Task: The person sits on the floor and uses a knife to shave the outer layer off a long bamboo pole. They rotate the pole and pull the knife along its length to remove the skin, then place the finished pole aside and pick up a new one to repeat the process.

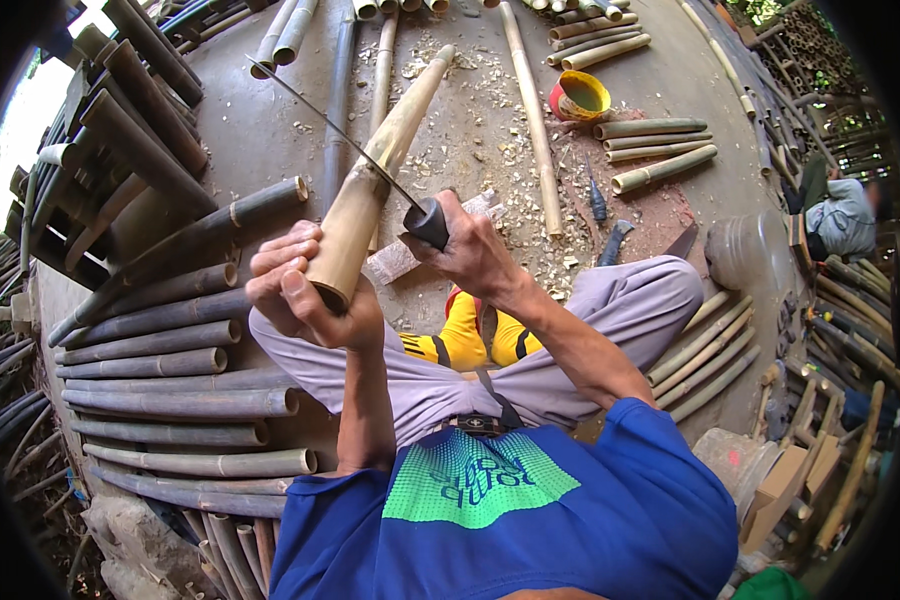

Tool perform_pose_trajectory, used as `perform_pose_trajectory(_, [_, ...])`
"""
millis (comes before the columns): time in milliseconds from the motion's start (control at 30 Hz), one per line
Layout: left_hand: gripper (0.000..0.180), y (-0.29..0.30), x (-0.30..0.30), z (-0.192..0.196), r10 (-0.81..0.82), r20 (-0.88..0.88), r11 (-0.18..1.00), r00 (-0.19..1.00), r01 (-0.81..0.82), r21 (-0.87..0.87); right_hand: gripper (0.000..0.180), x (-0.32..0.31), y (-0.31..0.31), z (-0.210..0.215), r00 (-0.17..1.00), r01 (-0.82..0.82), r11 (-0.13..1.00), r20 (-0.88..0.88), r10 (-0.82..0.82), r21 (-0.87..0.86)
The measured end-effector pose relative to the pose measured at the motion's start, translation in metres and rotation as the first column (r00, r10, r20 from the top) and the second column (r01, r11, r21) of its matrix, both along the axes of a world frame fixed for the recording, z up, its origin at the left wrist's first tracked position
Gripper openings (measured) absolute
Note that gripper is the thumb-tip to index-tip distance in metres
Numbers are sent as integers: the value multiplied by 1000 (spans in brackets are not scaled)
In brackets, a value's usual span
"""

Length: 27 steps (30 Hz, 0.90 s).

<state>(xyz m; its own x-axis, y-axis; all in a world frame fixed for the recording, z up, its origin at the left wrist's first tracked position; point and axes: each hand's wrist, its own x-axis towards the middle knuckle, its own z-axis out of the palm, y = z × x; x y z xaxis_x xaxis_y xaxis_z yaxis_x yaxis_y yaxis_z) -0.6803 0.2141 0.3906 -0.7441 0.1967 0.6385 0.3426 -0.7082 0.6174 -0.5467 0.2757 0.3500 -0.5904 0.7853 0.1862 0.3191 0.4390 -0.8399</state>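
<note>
My left hand [295, 290] grips the near end of a tan bamboo pole [375, 175] that slants up and away toward the ground ahead. My right hand [470, 250] is closed on the dark handle of a long thin-bladed knife [335, 125]. The blade lies across the pole about midway and runs out to the upper left. I sit with grey-trousered knees [650, 300] apart, a yellow sandal [470, 340] between them. Shavings cover the ground under the pole.
Dark bamboo poles [160, 370] are stacked at my left. Cut tan lengths [660, 150] and a red and yellow bowl [580, 97] lie ahead right, with hand tools [610, 240] nearby. More tan poles [710, 350] lie at my right knee. Another person [840, 215] sits far right.
</note>
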Motion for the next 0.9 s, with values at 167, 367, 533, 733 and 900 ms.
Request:
perform_pose_trajectory(167, [14,-3,0,-9,28,64,999,998,-27,-18,40,2,-18,28,980,31,998,-201,-19,57])
perform_pose_trajectory(367, [15,0,4,-6,138,99,986,985,-128,-108,41,-3,4,-10,1000,15,999,11,-16,37])
perform_pose_trajectory(533, [16,-2,10,3,160,189,982,969,-137,-129,41,3,-16,9,987,10,994,-161,-27,-108])
perform_pose_trajectory(733, [17,-5,7,-6,182,175,971,968,-148,-188,38,-4,-4,-18,999,41,998,-36,-39,52])
perform_pose_trajectory(900, [17,-8,17,-9,159,304,979,939,-111,-169,30,2,-28,-13,935,-27,900,-329,-130,-434])
